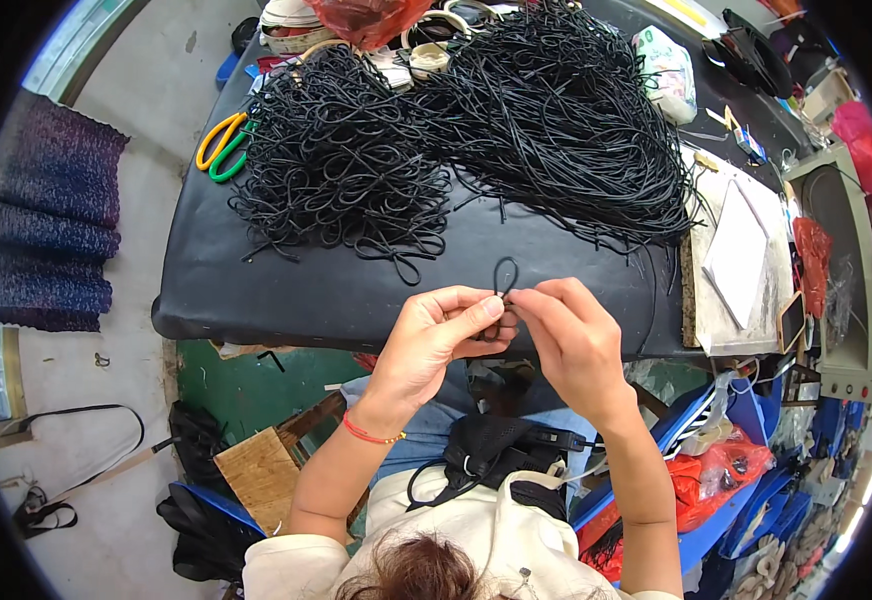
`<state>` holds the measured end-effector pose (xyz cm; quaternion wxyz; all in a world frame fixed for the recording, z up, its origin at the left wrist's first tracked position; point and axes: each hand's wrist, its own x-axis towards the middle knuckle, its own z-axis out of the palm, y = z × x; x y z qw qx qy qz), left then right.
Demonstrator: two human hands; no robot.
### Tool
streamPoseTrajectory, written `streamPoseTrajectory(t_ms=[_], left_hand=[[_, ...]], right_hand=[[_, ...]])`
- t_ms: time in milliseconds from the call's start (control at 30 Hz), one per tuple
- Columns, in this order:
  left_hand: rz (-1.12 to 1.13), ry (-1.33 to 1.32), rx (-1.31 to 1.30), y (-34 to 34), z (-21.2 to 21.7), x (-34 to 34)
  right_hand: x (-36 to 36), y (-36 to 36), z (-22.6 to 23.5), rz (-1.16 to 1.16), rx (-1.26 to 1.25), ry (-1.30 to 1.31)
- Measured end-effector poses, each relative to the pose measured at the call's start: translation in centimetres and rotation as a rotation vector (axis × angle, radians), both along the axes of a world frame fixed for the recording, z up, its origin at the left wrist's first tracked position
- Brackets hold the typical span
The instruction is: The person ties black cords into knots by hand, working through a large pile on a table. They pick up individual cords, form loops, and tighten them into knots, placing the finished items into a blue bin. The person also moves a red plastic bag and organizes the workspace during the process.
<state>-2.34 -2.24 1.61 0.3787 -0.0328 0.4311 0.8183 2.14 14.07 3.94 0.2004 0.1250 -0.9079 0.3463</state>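
Note:
Between my two hands, above the front edge of the black table, is a thin black cord with a loop standing up. My left hand pinches the cord between thumb and fingers at the base of the loop. My right hand is closed at the fingertips against the same spot, also gripping the cord; part of it is hidden behind the fingers. Beyond my hands lies a heap of looped black cords on the left. A larger pile of long black cords spreads out to its right.
Scissors with yellow and green handles lie at the table's left edge. On the right are a pale board with a white sheet and a tissue pack. A wooden stool stands below left; red bags fill a blue container below right.

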Motion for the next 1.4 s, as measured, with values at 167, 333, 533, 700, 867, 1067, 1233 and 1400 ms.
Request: streamPoseTrajectory(t_ms=[167,333,533,700,867,1067,1233,1400], left_hand=[[-0.025,0.116,-0.047,-0.1,-0.5,0.3],[0.102,0.414,-0.391,-0.1,0.0,0.1],[-0.146,0.737,-0.321,-0.3,1.4,1.7],[-0.055,0.222,0.069,0.2,1.5,0.7],[0.052,0.375,-0.200,0.0,0.2,0.7],[0.081,0.304,-0.050,0.0,-0.2,1.0],[0.154,0.252,0.006,0.4,0.3,1.6],[0.315,0.233,-0.047,1.7,0.1,3.0]], right_hand=[[0.1,0.2,0.0,0.074,0.071,-0.008],[1.1,1.3,2.0,0.064,0.291,0.006],[-1.2,2.0,3.5,0.072,-0.082,-0.115],[0.6,1.2,1.2,0.107,-0.302,-0.270],[2.4,-0.3,1.5,-0.011,-0.415,-0.413],[2.9,-0.5,0.9,0.093,-1.002,-0.616],[2.6,-1.2,0.3,-0.106,-0.764,-0.423],[2.3,-2.2,0.3,-0.265,-0.588,-0.335]])
